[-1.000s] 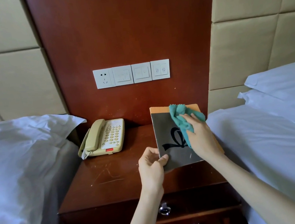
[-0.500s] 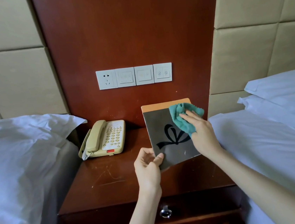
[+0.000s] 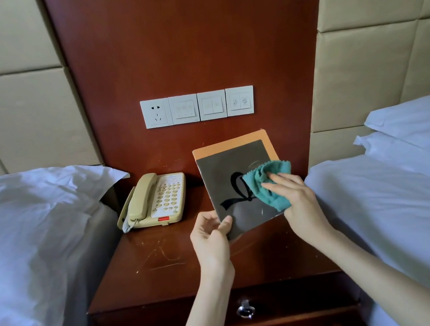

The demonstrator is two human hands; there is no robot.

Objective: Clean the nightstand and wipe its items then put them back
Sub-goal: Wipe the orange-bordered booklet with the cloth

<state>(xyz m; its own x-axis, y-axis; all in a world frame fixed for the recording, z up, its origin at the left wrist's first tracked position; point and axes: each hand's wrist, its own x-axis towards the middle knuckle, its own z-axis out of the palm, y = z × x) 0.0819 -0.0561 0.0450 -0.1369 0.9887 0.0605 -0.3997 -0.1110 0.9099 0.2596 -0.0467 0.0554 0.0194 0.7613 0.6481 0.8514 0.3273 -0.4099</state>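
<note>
At frame centre my left hand (image 3: 212, 239) pinches a corner of the dark card (image 3: 224, 180) above the counter (image 3: 154, 277); my right hand (image 3: 297, 201), fingers flat, presses the teal cloth (image 3: 267, 183) on it.

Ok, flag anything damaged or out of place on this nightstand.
Pale scratches mar the reddish-brown wooden nightstand top in front of the beige corded telephone. The glossy dark orange-edged card held up for wiping shows faint scuffs too. Nothing spilled or askew otherwise.
</note>
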